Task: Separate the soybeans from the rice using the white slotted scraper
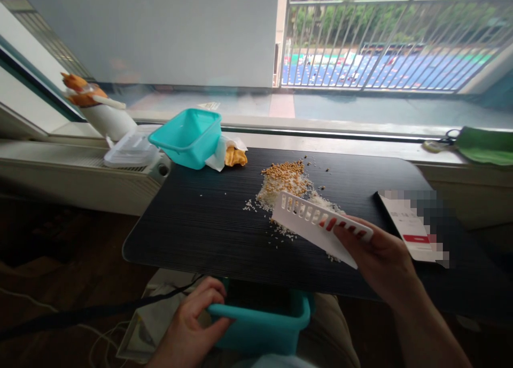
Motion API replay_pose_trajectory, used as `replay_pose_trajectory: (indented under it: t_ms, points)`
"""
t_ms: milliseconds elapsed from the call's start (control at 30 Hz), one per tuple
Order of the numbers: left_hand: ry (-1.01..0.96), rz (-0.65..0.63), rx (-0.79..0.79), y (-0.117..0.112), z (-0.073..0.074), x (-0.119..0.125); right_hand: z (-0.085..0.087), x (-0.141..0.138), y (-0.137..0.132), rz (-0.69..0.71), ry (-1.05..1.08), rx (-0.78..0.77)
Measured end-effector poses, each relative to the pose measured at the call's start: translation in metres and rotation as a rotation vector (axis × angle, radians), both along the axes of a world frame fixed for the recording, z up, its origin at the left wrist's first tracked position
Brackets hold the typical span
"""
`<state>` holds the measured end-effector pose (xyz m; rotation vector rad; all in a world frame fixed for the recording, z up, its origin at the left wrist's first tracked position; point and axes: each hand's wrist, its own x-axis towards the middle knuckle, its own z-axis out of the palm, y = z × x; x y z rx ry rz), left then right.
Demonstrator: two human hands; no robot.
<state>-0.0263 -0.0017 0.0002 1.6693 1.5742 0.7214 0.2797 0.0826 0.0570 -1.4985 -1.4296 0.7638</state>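
Note:
My right hand (385, 255) is closed around a white flat piece with a row of slots along its upper edge (308, 226). Its left end stands in a pile of white rice-like grains (276, 191), with small golden-brown beans or seeds (286, 171) heaped at the far side. Loose grains lie scattered around the pile on the dark table. Below the table's front edge, my left hand (200, 314) grips the left rim of a turquoise plastic bin (264, 325). The table edge hides part of the bin's inside, which looks dark.
A second turquoise container (188, 143) tilts at the table's back left, beside a crumpled wrapper (234, 155). A clear lid (134, 146) rests on the sill ledge. A phone-like device (412, 229) lies right on the black table (192, 218); scissors (444, 139) and green cloth (487, 145) sit behind.

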Motion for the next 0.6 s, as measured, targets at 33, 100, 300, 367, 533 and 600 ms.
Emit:
replay_pose_trajectory:
  t_ms: [33,100,300,367,533,600]
  points:
    - [-0.001,0.001,0.000,-0.001,0.000,-0.001,0.000,0.001,-0.001,0.005,0.050,-0.009]
    - [-0.008,0.000,0.005,-0.002,-0.001,-0.001,-0.001,0.003,-0.003,-0.001,0.149,-0.035]
    - [0.003,-0.001,-0.007,-0.001,0.000,0.000,-0.007,0.003,0.000,0.026,0.179,-0.051]
    - [-0.004,0.000,0.001,0.000,0.000,0.001,-0.013,0.003,0.002,0.086,0.174,-0.045]
    - [-0.020,0.004,-0.004,0.000,0.001,0.000,-0.022,-0.006,0.002,0.346,0.155,-0.056]
    - [-0.026,-0.003,-0.020,0.000,0.002,0.000,-0.017,-0.010,-0.001,0.437,0.118,-0.089]
